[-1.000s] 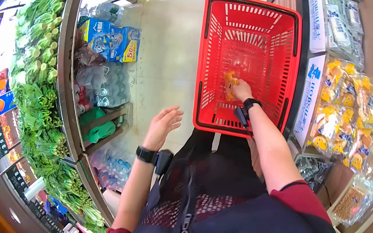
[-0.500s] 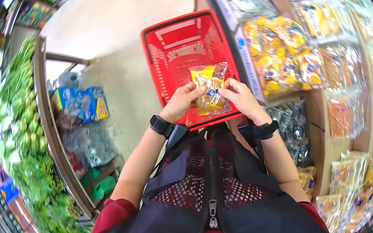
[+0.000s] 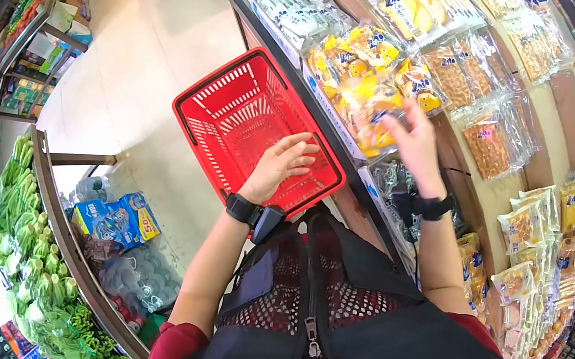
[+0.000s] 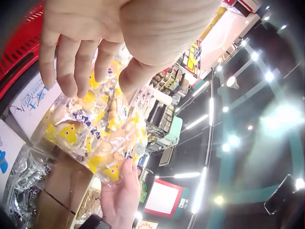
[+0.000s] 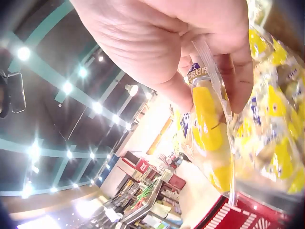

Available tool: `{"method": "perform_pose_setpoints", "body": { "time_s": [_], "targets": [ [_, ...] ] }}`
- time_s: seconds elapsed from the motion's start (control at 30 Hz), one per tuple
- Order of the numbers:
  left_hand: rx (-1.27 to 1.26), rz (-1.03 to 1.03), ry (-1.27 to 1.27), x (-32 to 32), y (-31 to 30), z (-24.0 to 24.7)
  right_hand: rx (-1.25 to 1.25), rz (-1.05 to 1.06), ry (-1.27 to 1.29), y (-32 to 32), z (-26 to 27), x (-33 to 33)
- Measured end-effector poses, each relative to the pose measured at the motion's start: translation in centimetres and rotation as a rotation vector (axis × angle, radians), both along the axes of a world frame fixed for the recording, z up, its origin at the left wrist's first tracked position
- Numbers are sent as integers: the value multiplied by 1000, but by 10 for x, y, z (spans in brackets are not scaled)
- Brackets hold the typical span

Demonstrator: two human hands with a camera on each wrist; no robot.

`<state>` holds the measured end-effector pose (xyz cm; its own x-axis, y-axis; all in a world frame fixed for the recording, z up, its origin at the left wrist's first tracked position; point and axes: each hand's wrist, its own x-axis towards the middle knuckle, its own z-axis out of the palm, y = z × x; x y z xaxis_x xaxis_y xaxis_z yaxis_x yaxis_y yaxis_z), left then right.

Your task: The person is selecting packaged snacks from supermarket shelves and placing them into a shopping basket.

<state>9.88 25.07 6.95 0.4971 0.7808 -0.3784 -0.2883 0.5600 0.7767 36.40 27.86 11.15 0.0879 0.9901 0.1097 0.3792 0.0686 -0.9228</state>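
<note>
A red shopping basket stands on the floor by the snack shelf. My left hand hovers over its near end with relaxed, spread fingers and holds nothing; the left wrist view shows that hand close up. My right hand is raised to the shelf's pile of yellow snack packets. In the right wrist view its thumb and fingers pinch the clear edge of a yellow snack packet. The left wrist view shows the same packets above my right hand.
Shelves of bagged snacks run along the right. A rack of green vegetables lines the left, with blue boxes and bottled water beneath it. A pale tiled aisle runs between them.
My right hand took the yellow packet out of the basket, both hands held it briefly, and now the right hand has carried it up to the shelf. The left hand let go.
</note>
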Motion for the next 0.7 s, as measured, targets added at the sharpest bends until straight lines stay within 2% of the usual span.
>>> {"method": "perform_pose_setpoints", "body": {
  "time_s": [0.1, 0.17, 0.2, 0.3, 0.33, 0.4, 0.47, 0.53, 0.6, 0.7],
  "targets": [
    [-67, 68, 27, -16, -8, -12, 42, -21, -15, 25, 19, 21],
    [-85, 90, 46, -26, -15, -20, 16, -41, -355, 37, 23, 25],
    [-108, 109, 61, -31, -18, -23, 19, -38, -350, 40, 22, 23],
    [-141, 164, 88, -42, -28, -31, 86, -9, -620, 49, 11, 16],
    [-160, 192, 95, -45, -31, -33, 89, -7, -617, 49, 5, 16],
    [-163, 211, 106, -54, -39, -37, 167, -80, -785, 48, -4, 15],
    [-196, 294, 96, -64, -47, -48, 133, -89, -793, 44, 1, 11],
    [-199, 285, 110, -80, -57, -66, 310, -137, -875, 40, 3, 13],
    [-262, 363, 99, -96, -69, -85, 342, -173, -876, 31, 12, 15],
    [-317, 478, 84, -123, -88, -113, 463, -167, -783, 6, 19, 14]
  ]
}}
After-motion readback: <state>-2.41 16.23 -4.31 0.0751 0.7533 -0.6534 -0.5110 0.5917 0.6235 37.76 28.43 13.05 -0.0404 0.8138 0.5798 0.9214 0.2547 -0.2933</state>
